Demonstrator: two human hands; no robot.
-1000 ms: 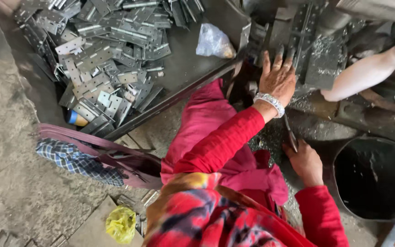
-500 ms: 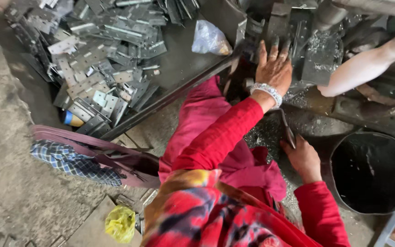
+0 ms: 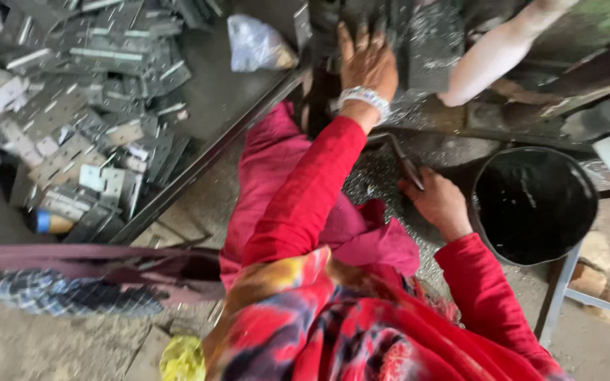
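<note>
My left hand (image 3: 366, 62), with a beaded bracelet at the wrist, lies flat with fingers spread on dark metal pieces (image 3: 425, 42) on a machine bed at the top centre. My right hand (image 3: 438, 206) is lower right, closed around a thin bent metal handle (image 3: 398, 154) that runs up toward the machine. Both of my sleeves are red. Another person's bare arm (image 3: 497, 58) reaches in from the upper right and ends beside the same metal pieces.
A table (image 3: 238, 134) on the left holds a heap of grey stamped metal plates (image 3: 72, 120) and a clear plastic bag (image 3: 255, 44). A black bucket (image 3: 535, 204) stands at right. Metal shavings (image 3: 375, 190) cover the floor. Folded cloth (image 3: 72, 282) and a yellow bag (image 3: 181, 360) lie lower left.
My left hand has reached a little farther up onto the metal pieces. My right hand keeps its hold on the handle. The view has shifted slightly.
</note>
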